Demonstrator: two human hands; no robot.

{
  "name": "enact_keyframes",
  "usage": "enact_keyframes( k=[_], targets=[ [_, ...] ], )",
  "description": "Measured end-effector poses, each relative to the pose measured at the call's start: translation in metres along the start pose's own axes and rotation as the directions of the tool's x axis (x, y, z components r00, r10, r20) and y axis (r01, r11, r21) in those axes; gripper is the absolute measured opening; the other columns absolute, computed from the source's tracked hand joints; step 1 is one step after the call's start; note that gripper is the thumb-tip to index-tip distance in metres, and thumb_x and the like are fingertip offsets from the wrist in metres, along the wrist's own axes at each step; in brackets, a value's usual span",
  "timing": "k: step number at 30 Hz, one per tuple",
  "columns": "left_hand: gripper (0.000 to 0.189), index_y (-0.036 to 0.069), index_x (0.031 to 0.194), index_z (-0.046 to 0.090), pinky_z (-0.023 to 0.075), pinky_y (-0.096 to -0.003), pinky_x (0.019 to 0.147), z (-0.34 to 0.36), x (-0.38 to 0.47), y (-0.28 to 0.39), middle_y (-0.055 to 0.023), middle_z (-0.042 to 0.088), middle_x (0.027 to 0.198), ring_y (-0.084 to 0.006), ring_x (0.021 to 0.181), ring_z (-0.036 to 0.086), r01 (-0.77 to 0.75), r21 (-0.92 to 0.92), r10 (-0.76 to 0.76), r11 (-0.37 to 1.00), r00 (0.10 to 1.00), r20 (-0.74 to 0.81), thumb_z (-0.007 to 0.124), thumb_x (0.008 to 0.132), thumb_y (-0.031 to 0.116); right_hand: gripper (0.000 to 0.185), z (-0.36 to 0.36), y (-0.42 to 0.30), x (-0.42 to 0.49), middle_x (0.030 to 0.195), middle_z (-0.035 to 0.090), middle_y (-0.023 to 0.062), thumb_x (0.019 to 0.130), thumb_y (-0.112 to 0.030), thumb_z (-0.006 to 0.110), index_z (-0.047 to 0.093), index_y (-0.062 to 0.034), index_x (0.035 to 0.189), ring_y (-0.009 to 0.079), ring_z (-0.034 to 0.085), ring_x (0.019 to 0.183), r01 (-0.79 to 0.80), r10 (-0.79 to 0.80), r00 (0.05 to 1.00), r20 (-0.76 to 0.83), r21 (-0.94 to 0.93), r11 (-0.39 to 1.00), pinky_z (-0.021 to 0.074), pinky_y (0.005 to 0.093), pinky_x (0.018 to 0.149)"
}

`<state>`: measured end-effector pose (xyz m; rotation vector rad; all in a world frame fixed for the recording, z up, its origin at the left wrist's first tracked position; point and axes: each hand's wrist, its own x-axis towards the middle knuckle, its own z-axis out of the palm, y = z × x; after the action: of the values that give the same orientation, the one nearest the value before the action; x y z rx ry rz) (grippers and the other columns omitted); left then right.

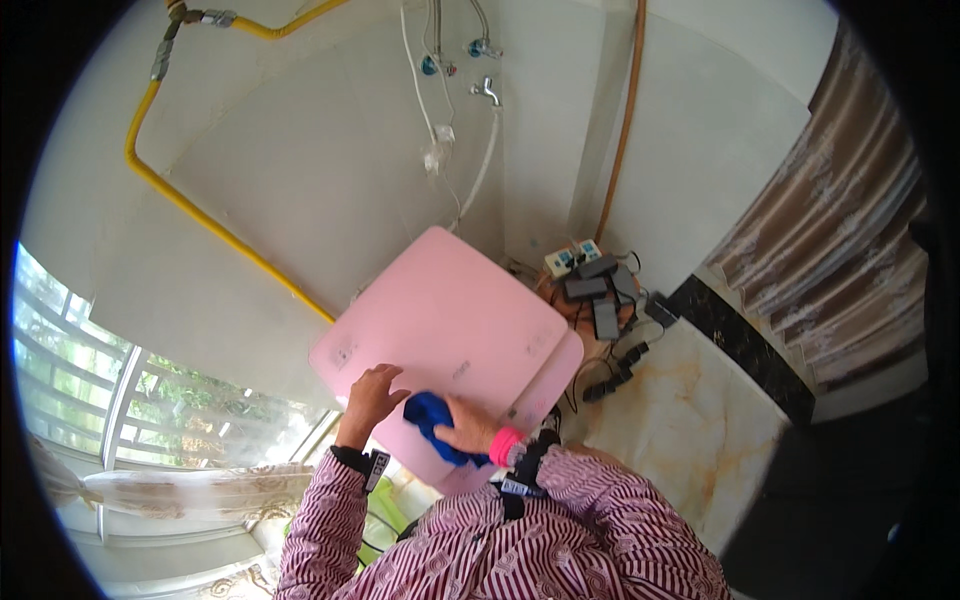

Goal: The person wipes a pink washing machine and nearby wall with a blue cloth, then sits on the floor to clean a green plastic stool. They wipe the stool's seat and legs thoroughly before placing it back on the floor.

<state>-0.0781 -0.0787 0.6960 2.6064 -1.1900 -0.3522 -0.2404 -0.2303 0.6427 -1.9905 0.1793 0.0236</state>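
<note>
Before me stands a pink top-loading washing machine [450,300] with its lid down. My right hand [469,427] grips a bunched blue cloth [435,420] against the front part of the lid. A pink band circles that wrist. Left of the cloth, my left hand [373,394] is over the lid's left front edge, fingers apart and nothing in it. Whether its fingertips touch the lid cannot be made out. Part of the cloth is hidden under my right hand. The control strip [536,401] runs along the machine's front edge.
Power adapters [606,319] and a power strip [574,259] with tangled cords crowd the machine's right side. A tap [487,91] and a white hose [484,157] are on the wall behind. A yellow gas pipe [217,232] descends at left, near a window [195,405].
</note>
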Motion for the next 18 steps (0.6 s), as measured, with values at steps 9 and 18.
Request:
enact_keyframes(
  k=[9,18],
  targets=[
    [0.045,0.01,0.126,0.057,0.0386,-0.0461,0.104,0.027,0.109,0.038,-0.017,0.051,0.136,-0.038,0.127,0.045,0.109,-0.068,-0.128,0.992,0.895,-0.428,0.069,0.084,0.021,0.057,-0.107,0.01,0.026,0.117,0.063,0.0165,0.079,-0.019,0.064,0.049,0.0012,0.13,0.022,0.06,0.102,-0.069,-0.199,0.877,0.437,0.525,0.848,0.047,0.0344,0.093],
    [0.05,0.007,0.135,0.048,0.0226,-0.0511,0.112,0.054,0.161,0.073,-0.0195,0.041,0.144,-0.0347,0.136,0.035,0.404,-0.005,-0.335,0.915,0.751,-0.57,0.06,0.091,0.027,0.045,-0.26,0.033,0.053,0.111,0.064,0.0115,0.087,-0.017,0.062,0.052,0.0012,0.128,0.0185,0.063,0.095,-0.273,0.202,0.96,0.192,0.79,0.549,0.0529,0.0318,0.085]
  ],
)
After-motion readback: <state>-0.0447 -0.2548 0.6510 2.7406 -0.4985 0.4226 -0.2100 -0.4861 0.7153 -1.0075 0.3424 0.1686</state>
